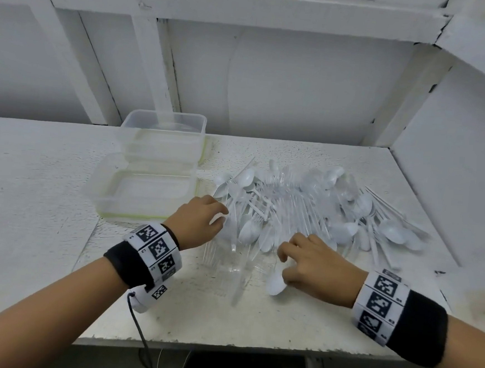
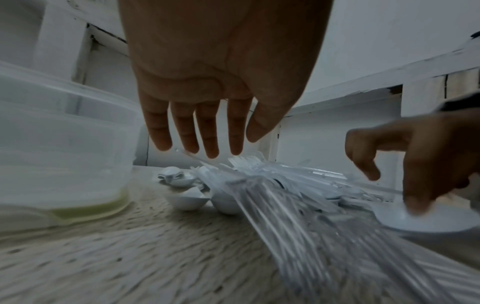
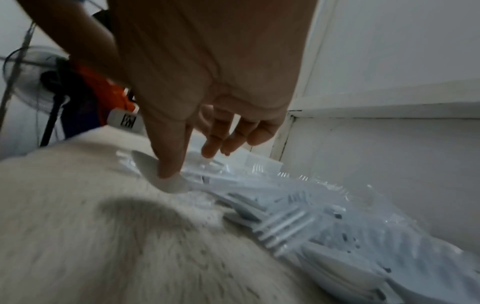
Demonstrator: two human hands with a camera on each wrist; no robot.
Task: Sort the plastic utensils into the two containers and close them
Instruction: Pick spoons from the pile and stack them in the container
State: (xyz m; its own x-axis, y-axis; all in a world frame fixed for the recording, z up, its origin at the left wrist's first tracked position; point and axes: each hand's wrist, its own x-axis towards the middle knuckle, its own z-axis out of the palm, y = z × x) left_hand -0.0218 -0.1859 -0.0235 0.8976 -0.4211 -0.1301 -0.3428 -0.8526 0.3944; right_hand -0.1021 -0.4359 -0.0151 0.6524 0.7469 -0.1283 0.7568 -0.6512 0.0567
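A heap of white plastic spoons and clear plastic forks (image 1: 306,206) lies on the white table, right of centre. My left hand (image 1: 218,214) hovers over the heap's left edge with fingers straight and holds nothing; the left wrist view shows its fingertips (image 2: 211,153) just above the clear forks (image 2: 272,176). My right hand (image 1: 285,257) is at the heap's near side, its thumb (image 3: 168,164) pressing on the bowl of a white spoon (image 1: 275,283) (image 3: 168,183). Two clear containers (image 1: 164,125) (image 1: 144,202) stand left of the heap, both open.
The nearer container has a green seal along its rim, also visible close by in the left wrist view (image 2: 64,144). A white wall (image 1: 453,186) bounds the table on the right, with white beams behind. The table's front edge (image 1: 222,347) is near my forearms.
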